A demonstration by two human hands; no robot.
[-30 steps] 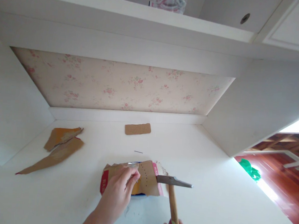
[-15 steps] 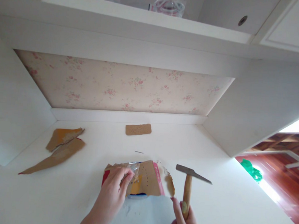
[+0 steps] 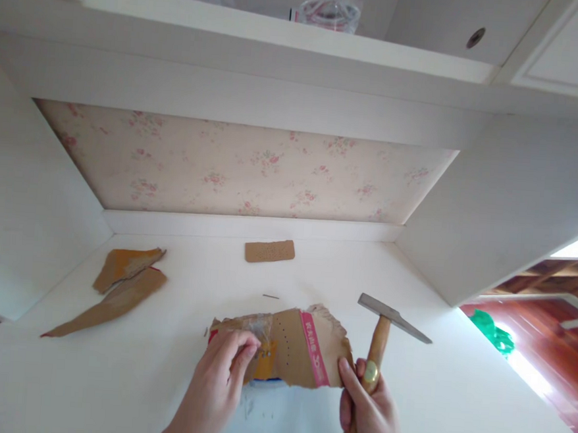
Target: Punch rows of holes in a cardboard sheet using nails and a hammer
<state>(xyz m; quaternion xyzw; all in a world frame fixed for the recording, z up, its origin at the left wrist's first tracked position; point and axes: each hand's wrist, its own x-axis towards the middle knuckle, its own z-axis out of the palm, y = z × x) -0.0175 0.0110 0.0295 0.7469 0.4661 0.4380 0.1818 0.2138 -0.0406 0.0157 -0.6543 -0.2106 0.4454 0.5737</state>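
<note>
A torn piece of brown cardboard [image 3: 304, 349] with a red strip and a row of small holes lies on the white desk [image 3: 429, 398]. My left hand [image 3: 220, 383] rests on its left part, fingertips pinched together there; what they hold is too small to make out. My right hand [image 3: 369, 413] grips the wooden handle of a hammer [image 3: 385, 322], whose metal head points up and to the right, just right of the cardboard. The right hand's fingers also touch the cardboard's right edge.
Two torn cardboard scraps [image 3: 116, 283] lie at the left of the desk. A small brown rectangle [image 3: 269, 251] sits near the floral back wall. A thin nail [image 3: 270, 296] lies behind the cardboard. Bottles [image 3: 328, 5] stand on the shelf above. Red floor shows at right.
The hammer has swung from lying over the cardboard to upright at its right side. My right hand slid up the handle and reached the cardboard's edge. The left hand stayed put.
</note>
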